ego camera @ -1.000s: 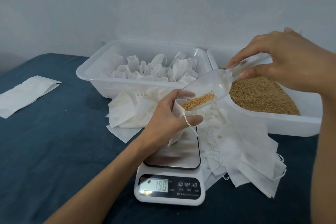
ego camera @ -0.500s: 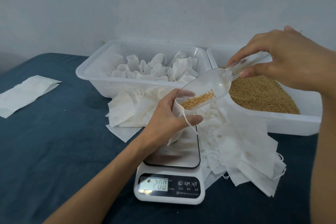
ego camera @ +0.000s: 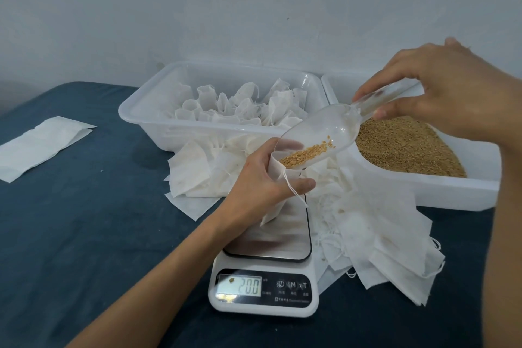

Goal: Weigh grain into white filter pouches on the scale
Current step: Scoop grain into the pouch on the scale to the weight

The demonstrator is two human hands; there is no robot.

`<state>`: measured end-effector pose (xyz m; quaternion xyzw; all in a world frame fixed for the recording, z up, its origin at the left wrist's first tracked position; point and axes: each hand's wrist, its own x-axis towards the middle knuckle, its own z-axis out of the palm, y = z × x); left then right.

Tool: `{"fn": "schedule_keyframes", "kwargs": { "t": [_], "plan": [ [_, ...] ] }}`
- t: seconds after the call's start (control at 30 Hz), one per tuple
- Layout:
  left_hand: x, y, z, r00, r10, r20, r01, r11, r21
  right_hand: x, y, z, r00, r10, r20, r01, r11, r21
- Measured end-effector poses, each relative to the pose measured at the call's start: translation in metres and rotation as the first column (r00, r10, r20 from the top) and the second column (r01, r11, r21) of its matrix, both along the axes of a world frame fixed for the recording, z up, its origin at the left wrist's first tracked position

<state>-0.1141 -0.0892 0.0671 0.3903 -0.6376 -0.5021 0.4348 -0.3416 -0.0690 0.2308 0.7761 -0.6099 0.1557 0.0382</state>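
The scale [ego camera: 264, 289] now reads 20.0, up from 19.0, so the right hand [ego camera: 452, 90], fingers clamped on the scoop [ego camera: 324, 135], should stop tipping grain [ego camera: 303, 154] into the pouch [ego camera: 275, 175] that the left hand [ego camera: 262, 181] grips.

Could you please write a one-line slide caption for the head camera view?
Left hand holds a filter pouch on the scale reading 20.0 while right hand tips a clear scoop of grain.

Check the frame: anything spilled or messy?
No grain spill visible. Empty pouches lie in a loose heap around the scale, some tucked under its right edge, which could disturb the reading.
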Motion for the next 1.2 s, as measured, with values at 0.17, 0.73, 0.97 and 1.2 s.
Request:
{"fn": "schedule_keyframes", "kwargs": {
  "t": [0.17,0.73,0.97,1.2],
  "plan": [
    [-0.0001,0.0,0.0002,1.0,0.006,0.005,-0.006,1.0,0.006,-0.0013,-0.0003,0.0,1.0,0.006,0.0,-0.006,1.0,0.004],
    [-0.0009,0.0011,0.0012,1.0,0.018,-0.002,-0.018,1.0,0.024,-0.0003,0.0006,0.0005,1.0,-0.002,0.001,0.002,1.0,0.011],
    [-0.0004,0.0017,0.002,1.0,0.015,0.003,-0.016,1.0,0.027,0.0008,0.0022,0.0008,1.0,-0.002,0.002,0.002,1.0,0.007],
    [-0.0022,0.0019,0.003,1.0,0.022,-0.013,-0.022,0.999,0.031,0.0057,0.0022,0.0016,1.0,-0.006,-0.009,0.006,1.0,0.005]
  ]
}}
